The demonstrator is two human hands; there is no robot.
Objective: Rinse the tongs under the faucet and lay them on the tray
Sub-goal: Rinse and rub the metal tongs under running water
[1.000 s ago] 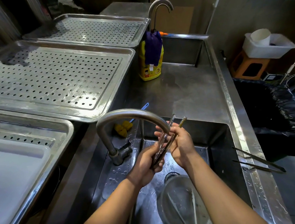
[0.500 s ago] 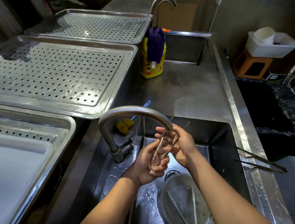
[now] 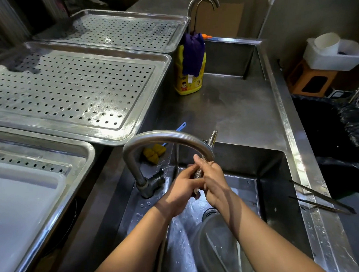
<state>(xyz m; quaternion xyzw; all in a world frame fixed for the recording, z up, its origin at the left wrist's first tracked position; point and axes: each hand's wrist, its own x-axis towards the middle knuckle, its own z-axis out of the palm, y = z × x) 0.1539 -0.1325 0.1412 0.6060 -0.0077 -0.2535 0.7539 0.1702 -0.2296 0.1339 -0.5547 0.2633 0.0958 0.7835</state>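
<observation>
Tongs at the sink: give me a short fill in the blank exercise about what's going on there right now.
1. Left hand plus right hand: the number of hands holding the tongs under the faucet is ____.
2. The purple cloth hangs over a ____ bottle.
3. A second pair of tongs lies on the ____ rim of the sink.
Missing words: two; yellow; right.

We're at a commercial kitchen's washing-up station: a deep stainless sink (image 3: 276, 179), steel counter (image 3: 235, 112), gooseneck faucet (image 3: 166, 136), big perforated draining trays (image 3: 69, 93), yellow detergent bottle (image 3: 184, 84) and black-lined bin (image 3: 329, 141).
</observation>
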